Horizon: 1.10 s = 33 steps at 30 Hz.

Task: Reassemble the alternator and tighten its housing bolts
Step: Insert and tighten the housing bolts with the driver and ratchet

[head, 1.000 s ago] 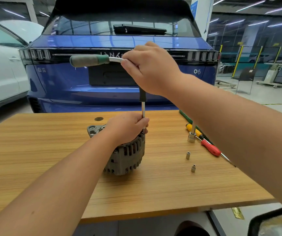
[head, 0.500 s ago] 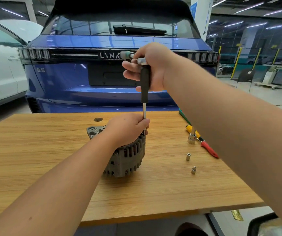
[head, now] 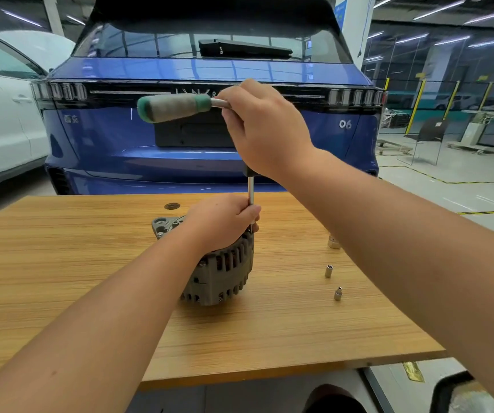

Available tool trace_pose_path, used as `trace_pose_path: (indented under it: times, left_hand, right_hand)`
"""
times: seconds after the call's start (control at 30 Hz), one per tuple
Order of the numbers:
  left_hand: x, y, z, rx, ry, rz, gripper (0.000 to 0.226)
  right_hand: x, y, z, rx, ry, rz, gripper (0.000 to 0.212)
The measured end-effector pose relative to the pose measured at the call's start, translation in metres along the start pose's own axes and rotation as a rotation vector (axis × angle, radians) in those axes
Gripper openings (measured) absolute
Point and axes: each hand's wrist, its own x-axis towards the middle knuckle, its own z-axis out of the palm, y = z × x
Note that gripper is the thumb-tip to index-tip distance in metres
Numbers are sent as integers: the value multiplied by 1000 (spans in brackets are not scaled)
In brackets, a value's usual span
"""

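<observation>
The alternator (head: 221,263) stood on the wooden surface (head: 61,278), near its middle, with its mounting ear toward the far left. The left hand (head: 220,223) lay over the top of the housing, fingers curled round it and round the lower end of the extension bar (head: 251,195), which rose upright from the housing's right edge. The right hand (head: 265,129) was closed round the head of the ratchet (head: 177,107) above the bar, and the green-capped handle stuck out level to the left. Three sockets (head: 328,271) stood on the surface to the right of the alternator, well apart from it; the farthest was partly hidden by the right forearm. A blue car (head: 105,144) stood behind the surface.
</observation>
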Motion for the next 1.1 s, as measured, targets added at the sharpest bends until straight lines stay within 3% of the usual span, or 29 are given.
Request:
trace_pose_path:
  times: [0.17,0.43,0.57,0.67,0.8,0.93,1.0,1.1]
  left_hand:
    - [0,1,0,9,11,2,33]
    - [0,0,2,-7,4,5,31]
    - [-1,1,1,-27,-4,17,30]
    - [-1,1,0,-42,-14,22,29]
    - [-1,0,1,-39,-10,19,29]
    - [1,1,0,-36,-20,4,28]
    - [1,2,-1,-37,-21,-3,29]
    - [-1,3,-2,-39,-25,-7,28]
  right_hand:
    - [6,3,-11,12,-194,-11,46]
    - [20,-3,-21,-80,-276,48,44]
    - [46,-8,-27,-86,-450,276,39]
    - [57,-11,-31,354,-544,607,22]
    - [44,-2,-34,1178,-444,1091,13]
    - [20,3,-14,1646,-49,1161,10]
    - [10,-3,-6,1667,136,1014,10]
    - [-4,-11,3,1158,266,593,14]
